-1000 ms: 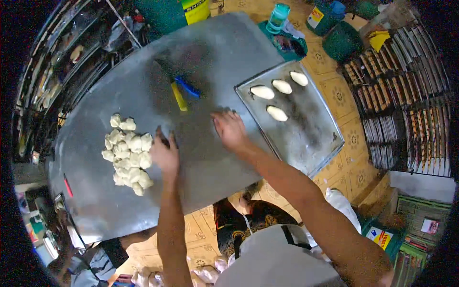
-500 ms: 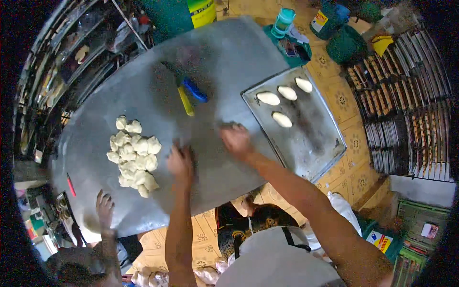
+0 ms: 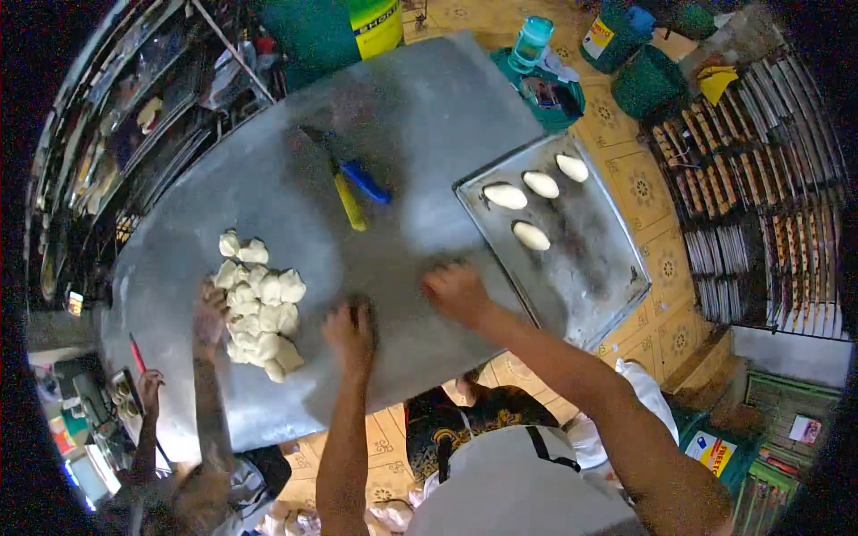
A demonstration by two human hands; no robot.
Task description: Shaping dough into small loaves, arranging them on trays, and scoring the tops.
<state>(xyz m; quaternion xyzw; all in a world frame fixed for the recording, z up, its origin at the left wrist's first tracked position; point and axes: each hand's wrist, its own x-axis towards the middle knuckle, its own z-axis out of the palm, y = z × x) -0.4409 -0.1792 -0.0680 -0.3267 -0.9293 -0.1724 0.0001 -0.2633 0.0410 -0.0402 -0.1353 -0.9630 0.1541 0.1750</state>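
My left hand is over the metal table with its fingers curled downward. My right hand is also curled, low over the table near the tray's left edge. Whatever either hand has under its fingers is hidden. Left of my left hand is a pile of pale dough pieces. To the right, a metal baking tray holds several smooth oval dough pieces. A co-worker's hand touches the pile's left side.
A yellow-handled tool with a dark blade and a blue-handled tool lie farther back on the table. The co-worker's other hand is near a red-handled tool. Racks of trays stand at right.
Both my hands have come slightly nearer to me. The co-worker's hand has moved forward onto the dough pile, and their other hand has come into view at the far left.
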